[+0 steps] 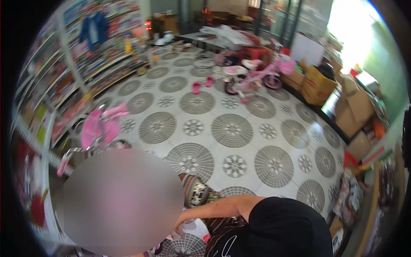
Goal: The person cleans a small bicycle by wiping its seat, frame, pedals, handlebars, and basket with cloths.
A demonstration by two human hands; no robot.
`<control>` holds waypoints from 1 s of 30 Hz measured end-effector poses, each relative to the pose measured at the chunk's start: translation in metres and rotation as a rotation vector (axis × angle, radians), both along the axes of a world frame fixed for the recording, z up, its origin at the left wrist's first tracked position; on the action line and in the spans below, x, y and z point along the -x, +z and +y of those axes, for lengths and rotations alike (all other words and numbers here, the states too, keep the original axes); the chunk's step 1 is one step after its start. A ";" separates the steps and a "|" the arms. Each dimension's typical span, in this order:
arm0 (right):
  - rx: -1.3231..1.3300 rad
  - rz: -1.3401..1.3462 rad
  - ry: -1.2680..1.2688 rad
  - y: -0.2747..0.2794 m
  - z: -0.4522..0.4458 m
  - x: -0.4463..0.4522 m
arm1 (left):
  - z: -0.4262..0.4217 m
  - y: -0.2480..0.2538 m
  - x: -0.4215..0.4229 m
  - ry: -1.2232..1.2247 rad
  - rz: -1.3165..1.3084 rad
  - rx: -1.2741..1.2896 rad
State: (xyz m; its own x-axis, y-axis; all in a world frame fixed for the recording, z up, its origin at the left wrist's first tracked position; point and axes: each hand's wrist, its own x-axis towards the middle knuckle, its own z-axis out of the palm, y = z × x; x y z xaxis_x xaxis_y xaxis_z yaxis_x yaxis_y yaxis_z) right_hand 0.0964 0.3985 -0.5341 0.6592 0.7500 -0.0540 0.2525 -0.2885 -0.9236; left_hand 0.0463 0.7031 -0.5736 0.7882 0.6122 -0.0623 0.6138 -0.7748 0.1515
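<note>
From the black sleeve (pixel 287 225) at the lower right, my right forearm reaches left across my lap. My right hand (pixel 178 228) is bent at the edge of a large blurred oval (pixel 124 201). Its fingers look curled and close to something pale and pinkish, too small and smeared to name. My left hand does not show; the blurred oval covers much of the area in front of me. Patterned fabric (pixel 199 192) with brown, white and orange shapes lies around my legs. Just right of the hand is a small red spot (pixel 206 238) by a pale surface.
A pink ride-on toy or small cycle (pixel 100 128) stands at the left by filled shelves (pixel 105 47). Farther off are pink shoes (pixel 196 88), a pink child's bicycle (pixel 261 79) and a red stool (pixel 255 54). Cardboard boxes (pixel 353 109) and a yellow bag (pixel 317 88) line the right.
</note>
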 end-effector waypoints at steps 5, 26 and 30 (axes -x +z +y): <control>-0.365 0.480 -0.227 0.021 -0.067 -0.009 | -0.024 -0.012 -0.009 -0.101 -0.083 -0.341; -0.104 0.744 -0.147 0.016 -0.067 -0.015 | -0.032 0.010 0.013 -0.056 -0.292 0.055; -0.070 0.790 -0.142 0.024 -0.056 -0.012 | -0.031 0.009 0.022 -0.088 -0.335 0.086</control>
State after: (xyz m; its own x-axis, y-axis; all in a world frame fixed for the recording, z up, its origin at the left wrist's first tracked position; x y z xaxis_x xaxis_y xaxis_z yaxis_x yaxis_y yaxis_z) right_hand 0.1087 0.3420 -0.5099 0.5354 0.6809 -0.4997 -0.5173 -0.2033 -0.8313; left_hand 0.0244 0.6721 -0.5644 0.8229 0.5450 0.1604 0.4507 -0.7981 0.3998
